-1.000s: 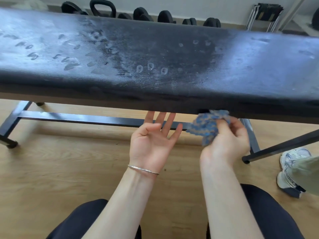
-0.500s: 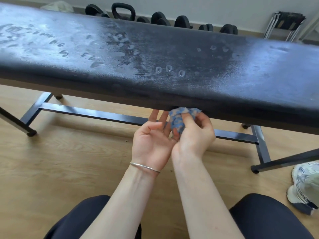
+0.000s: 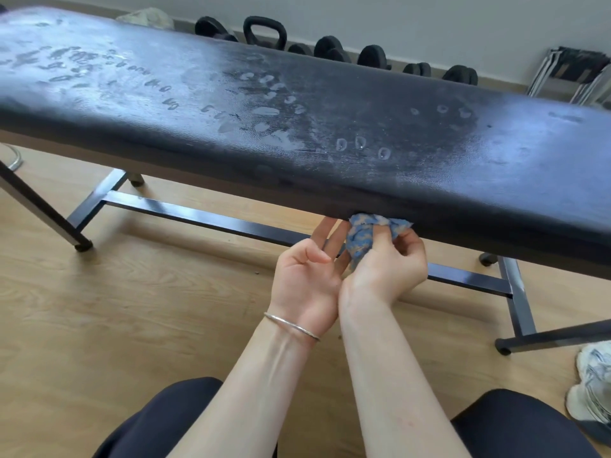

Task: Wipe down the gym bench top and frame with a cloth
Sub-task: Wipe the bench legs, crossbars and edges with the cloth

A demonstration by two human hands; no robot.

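A black padded bench top [image 3: 297, 120] spans the view, dusty and marked with fingerprints. Its dark metal frame [image 3: 205, 217] runs beneath, over the wooden floor. My right hand [image 3: 385, 266] grips a crumpled blue patterned cloth [image 3: 362, 234] and holds it up against the lower near edge of the bench pad. My left hand [image 3: 305, 272] is palm up right beside it, fingers relaxed and pointing under the pad, touching the cloth's left side. A thin bracelet circles my left wrist.
A kettlebell [image 3: 264, 29] and several dumbbells [image 3: 373, 56] line the far wall. A folded rack [image 3: 568, 72] stands at the back right. A white sneaker [image 3: 591, 385] lies on the floor at the right. My knees show at the bottom.
My right hand carried the cloth leftward along the pad's underside until it met my left hand. The view shifted, showing more of the bench's left end.
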